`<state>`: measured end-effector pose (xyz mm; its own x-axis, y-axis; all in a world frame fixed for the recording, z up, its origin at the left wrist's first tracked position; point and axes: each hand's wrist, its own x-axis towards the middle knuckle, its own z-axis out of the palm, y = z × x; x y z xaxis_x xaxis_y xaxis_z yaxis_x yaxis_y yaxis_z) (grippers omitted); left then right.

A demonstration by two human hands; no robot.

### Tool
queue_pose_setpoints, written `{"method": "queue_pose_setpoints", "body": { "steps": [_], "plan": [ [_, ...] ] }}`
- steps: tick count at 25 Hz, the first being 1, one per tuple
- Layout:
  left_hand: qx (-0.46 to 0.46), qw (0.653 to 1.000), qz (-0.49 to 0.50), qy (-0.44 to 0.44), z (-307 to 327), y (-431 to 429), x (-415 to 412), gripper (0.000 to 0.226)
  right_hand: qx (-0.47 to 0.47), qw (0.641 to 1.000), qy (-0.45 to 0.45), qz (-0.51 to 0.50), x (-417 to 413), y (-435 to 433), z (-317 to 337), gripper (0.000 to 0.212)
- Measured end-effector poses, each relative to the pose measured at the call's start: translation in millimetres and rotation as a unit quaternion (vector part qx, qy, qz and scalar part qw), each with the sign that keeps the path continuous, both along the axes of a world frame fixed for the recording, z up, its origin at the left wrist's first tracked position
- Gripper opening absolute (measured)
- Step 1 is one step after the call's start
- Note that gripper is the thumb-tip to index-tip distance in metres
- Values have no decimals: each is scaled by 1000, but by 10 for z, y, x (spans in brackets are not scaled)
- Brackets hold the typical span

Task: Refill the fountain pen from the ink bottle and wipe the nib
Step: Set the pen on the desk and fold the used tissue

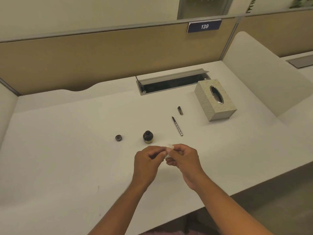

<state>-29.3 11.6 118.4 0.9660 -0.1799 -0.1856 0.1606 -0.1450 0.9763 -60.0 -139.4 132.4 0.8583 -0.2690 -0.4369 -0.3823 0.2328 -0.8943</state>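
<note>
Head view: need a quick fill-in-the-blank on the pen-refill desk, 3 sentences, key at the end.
1. The ink bottle stands open; its cap lies to its ____.
2. Both hands, left and right, pinch a small white ____.
3. The uncapped pen lies on the desk between the bottle and the ____ box.

Missing words: left; tissue; tissue

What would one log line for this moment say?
hands: left and right pinch tissue | pen: on desk, uncapped | bottle: open | lid: beside it
</note>
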Motion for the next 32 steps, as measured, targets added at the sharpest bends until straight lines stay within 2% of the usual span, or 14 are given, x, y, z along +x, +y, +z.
{"method": "queue_pose_setpoints", "body": {
  "steps": [8,14,18,20,24,32],
  "plan": [
    [-31,999,7,28,27,-235,-201,32,3,999,2,-32,-208,-247,-2,13],
    [2,999,26,46,87,-907,-460,25,-140,989,-28,-36,-500,-796,5,7],
    [-4,997,11,78,132,-1439,-674,19,-303,950,-72,10,-788,-1292,-108,16],
    [-9,994,18,109,133,-1672,-739,18,-353,930,-80,60,-933,-1567,-160,22],
    [7,990,-9,140,31,-2018,-818,19,-371,917,-65,128,-1211,-2032,-225,36],
    [42,986,-99,130,-249,-2624,-1213,14,-422,904,-61,33,-1679,-2494,-524,19]
  ]
}}
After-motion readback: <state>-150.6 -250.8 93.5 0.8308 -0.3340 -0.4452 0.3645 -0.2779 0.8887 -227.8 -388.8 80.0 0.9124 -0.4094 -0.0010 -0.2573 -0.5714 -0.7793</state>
